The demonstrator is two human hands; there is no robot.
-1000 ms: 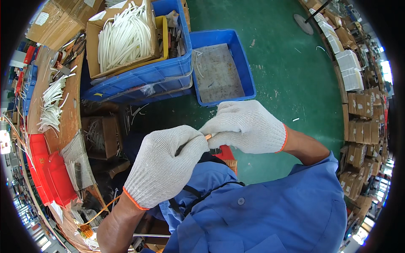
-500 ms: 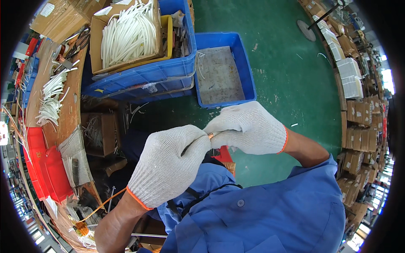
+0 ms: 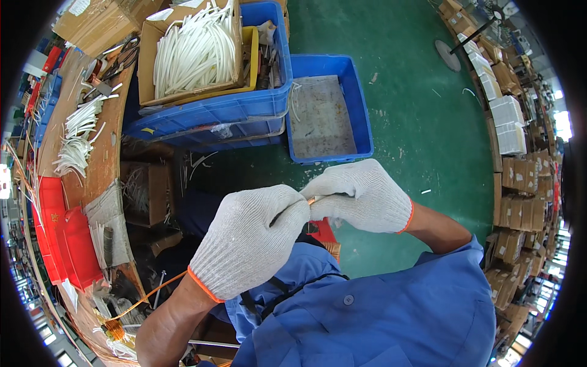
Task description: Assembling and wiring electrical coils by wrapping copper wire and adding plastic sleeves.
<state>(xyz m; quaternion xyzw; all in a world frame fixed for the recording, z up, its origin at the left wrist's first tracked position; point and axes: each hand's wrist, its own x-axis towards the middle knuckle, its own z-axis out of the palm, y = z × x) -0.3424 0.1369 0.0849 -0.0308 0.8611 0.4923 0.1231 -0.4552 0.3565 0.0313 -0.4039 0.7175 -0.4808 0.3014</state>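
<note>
Both hands wear white knitted gloves with orange cuffs and meet in front of my body. My left hand (image 3: 254, 235) is closed in a pinch, thumb against fingers. Its tips touch those of my right hand (image 3: 364, 194), which is closed too. Between the fingertips shows a short bit of copper-coloured wire (image 3: 312, 200); the gloves hide the rest. A copper-coloured strand (image 3: 147, 298) runs from a small coil (image 3: 114, 330) at the lower left and passes behind my left forearm. Whether it joins the bit in my fingers is hidden.
A wooden bench (image 3: 110, 131) at left bears white tubing pieces (image 3: 74, 153) and a red box (image 3: 82, 244). Ahead stand a carton (image 3: 147, 67) of white tubes over blue crates (image 3: 214, 116) and a shallow blue bin (image 3: 364, 122). Stacked cartons (image 3: 520, 174) line the right.
Both hands have shifted slightly down and right in the picture, still pinched together. The surroundings have also slid a little downward in view.
</note>
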